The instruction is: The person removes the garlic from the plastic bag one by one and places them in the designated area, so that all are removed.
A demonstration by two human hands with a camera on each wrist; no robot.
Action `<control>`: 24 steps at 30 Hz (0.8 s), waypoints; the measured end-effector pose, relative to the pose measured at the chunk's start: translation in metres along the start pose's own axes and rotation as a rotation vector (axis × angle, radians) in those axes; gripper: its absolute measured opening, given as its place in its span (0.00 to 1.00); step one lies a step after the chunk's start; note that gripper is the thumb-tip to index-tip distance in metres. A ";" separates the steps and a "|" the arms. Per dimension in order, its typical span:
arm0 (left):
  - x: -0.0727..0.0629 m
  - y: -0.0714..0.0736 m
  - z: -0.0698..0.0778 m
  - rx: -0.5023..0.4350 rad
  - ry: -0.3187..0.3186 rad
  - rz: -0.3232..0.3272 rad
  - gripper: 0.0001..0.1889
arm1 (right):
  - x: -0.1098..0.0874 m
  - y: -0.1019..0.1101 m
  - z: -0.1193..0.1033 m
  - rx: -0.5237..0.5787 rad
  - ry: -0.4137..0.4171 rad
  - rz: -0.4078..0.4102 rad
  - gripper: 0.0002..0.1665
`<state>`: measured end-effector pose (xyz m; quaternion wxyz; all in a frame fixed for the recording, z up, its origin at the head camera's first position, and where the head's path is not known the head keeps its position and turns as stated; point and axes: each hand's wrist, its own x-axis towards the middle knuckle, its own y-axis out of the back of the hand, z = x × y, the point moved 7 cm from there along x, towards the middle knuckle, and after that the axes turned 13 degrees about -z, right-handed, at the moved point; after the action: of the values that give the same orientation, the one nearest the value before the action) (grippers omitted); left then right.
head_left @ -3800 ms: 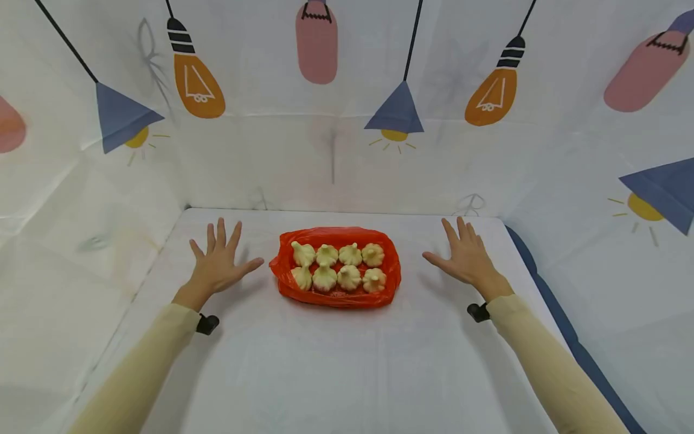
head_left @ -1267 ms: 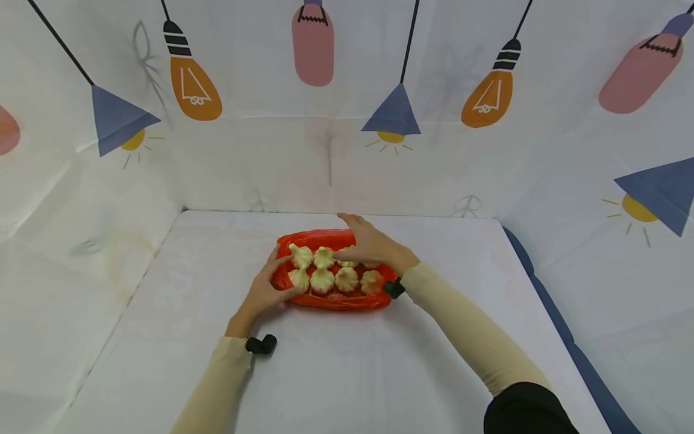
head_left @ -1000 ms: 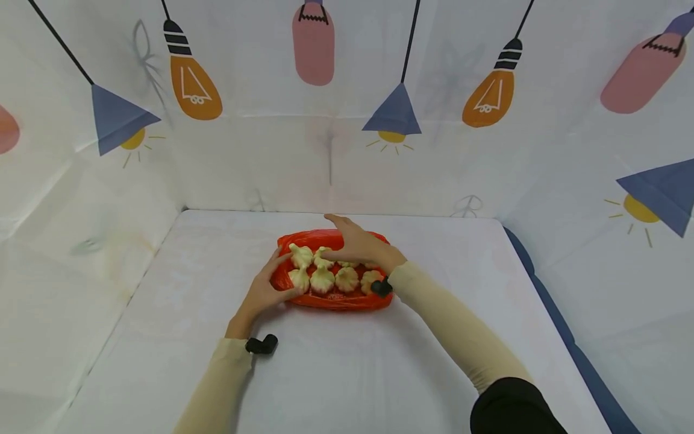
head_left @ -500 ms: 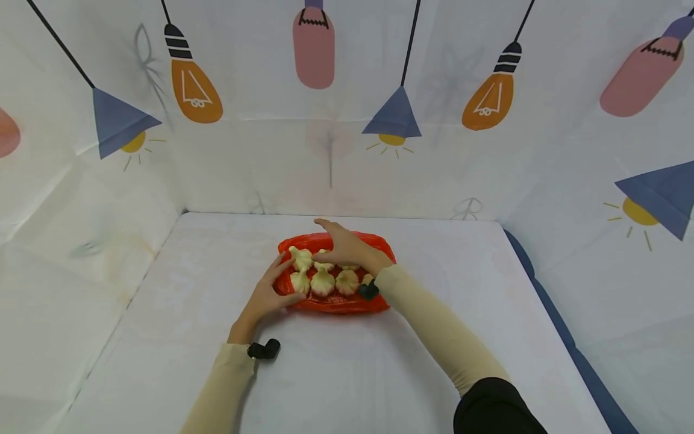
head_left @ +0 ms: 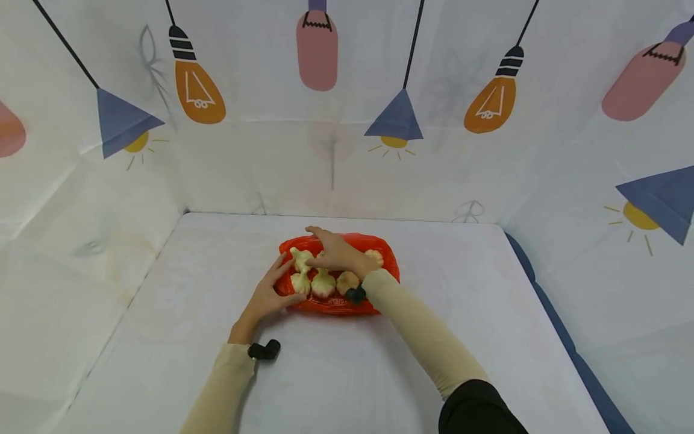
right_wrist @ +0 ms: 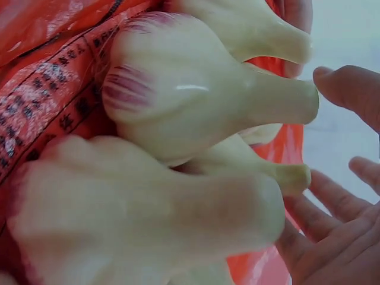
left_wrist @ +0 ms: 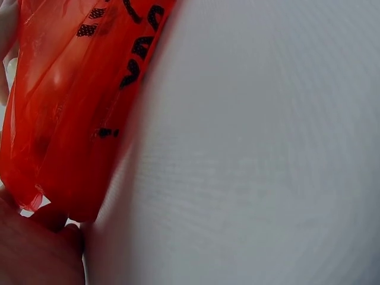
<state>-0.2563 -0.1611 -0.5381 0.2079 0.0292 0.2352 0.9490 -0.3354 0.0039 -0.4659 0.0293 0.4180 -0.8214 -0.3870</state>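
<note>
On the white worktop (head_left: 347, 367), near its middle and towards the far wall, an orange-red plastic bag (head_left: 379, 274) is spread over a shallow tray-like shape, and garlic bulbs (head_left: 323, 283) are laid on it in two rows. The left end of the bag is gripped by the left hand (head_left: 268, 295), with the thumb along the near edge and the fingers curled up against the leftmost bulbs; in the left wrist view the red plastic (left_wrist: 65, 107) with black printing is seen pressed against the palm. The right hand (head_left: 337, 253) is reached across the bag from the right, its fingers lowered onto the back row of bulbs, but it cannot be told whether a bulb is grasped or only touched. In the right wrist view several bulbs (right_wrist: 196, 101) with purple-streaked skins are seen lying close together on the printed plastic, their stems pointing towards the fingers (right_wrist: 332, 237) of the left hand. Cream sleeves are worn on both arms. White sheets printed with lamps and bulbs are hung behind and beside the worktop.
</note>
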 end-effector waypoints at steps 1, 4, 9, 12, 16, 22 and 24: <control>0.000 0.000 -0.001 -0.001 0.002 0.000 0.50 | 0.002 -0.001 0.001 0.002 -0.003 0.000 0.50; -0.001 0.001 -0.003 -0.006 0.010 0.000 0.50 | 0.007 -0.003 0.002 0.010 -0.021 0.005 0.48; -0.002 0.001 -0.007 -0.024 0.018 0.003 0.49 | 0.010 -0.006 0.001 0.019 -0.040 0.001 0.43; -0.002 -0.001 -0.008 -0.036 0.018 0.002 0.48 | 0.010 -0.008 0.001 -0.008 -0.047 -0.009 0.41; -0.003 -0.001 -0.008 -0.044 0.013 0.005 0.48 | 0.013 -0.011 0.001 -0.046 -0.051 -0.026 0.40; -0.003 0.000 -0.009 -0.045 0.002 -0.001 0.47 | 0.017 -0.012 0.004 -0.066 -0.075 -0.041 0.39; -0.002 0.000 -0.009 -0.043 -0.001 -0.003 0.48 | 0.018 -0.013 0.005 -0.074 -0.079 -0.041 0.38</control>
<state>-0.2554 -0.1659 -0.5462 0.2099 0.0250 0.2145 0.9536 -0.3407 -0.0105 -0.4830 0.0042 0.4179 -0.7983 -0.4337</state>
